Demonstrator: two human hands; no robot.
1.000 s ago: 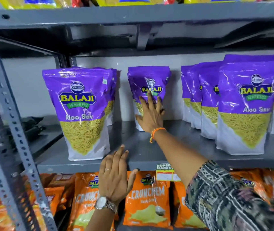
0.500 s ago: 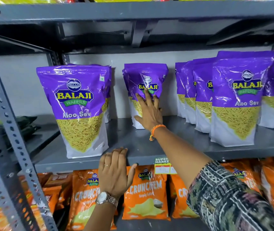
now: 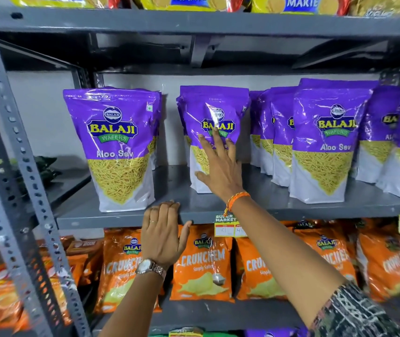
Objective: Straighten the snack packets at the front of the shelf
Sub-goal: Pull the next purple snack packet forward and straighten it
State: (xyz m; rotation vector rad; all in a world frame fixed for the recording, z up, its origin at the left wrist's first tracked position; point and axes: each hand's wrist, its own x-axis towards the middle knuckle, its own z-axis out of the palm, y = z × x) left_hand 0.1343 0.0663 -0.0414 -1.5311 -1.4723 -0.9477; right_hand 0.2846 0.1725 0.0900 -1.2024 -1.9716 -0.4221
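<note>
Two hands work: the right hand (image 3: pixel 219 166), fingers spread, presses flat on the middle purple foil Aloo Sev packet (image 3: pixel 214 117); below-left, the left hand (image 3: pixel 162 233) rests open, bracing the grey metal shelf (image 3: pixel 121 218) edge. Squaring it seems underway; next, probably draw it forward.

purple, yellow and white snack packets (image 3: pixel 118 147), orange chip bags (image 3: pixel 201 261), grey shelf (image 3: pixel 126 216), orange wrist thread (image 3: pixel 236 199), black-and-white patterned sleeve (image 3: pixel 354 312)

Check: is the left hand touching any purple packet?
No. The left hand rests on the shelf edge, below the purple packets.
</note>
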